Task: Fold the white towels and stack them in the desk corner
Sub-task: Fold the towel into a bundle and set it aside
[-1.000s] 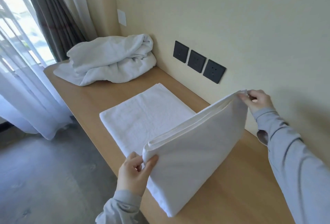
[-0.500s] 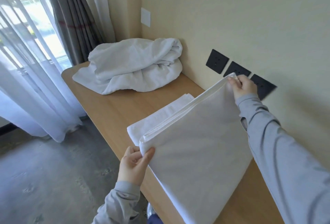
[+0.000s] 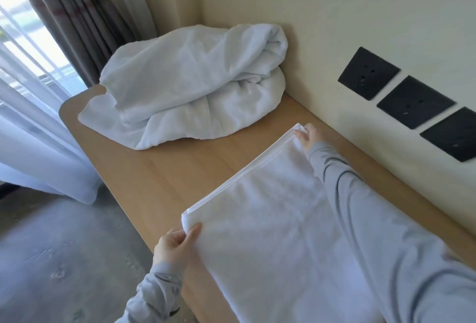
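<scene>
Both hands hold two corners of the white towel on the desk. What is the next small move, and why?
Probably let go of both corners and smooth the fold flat. The folded towel lies on the desk with its edges lined up, while the left hand and right hand pinch its corners.

No readable text anywhere, black wall sockets [image 3: 368, 73] perhaps marked, too blurred
</scene>
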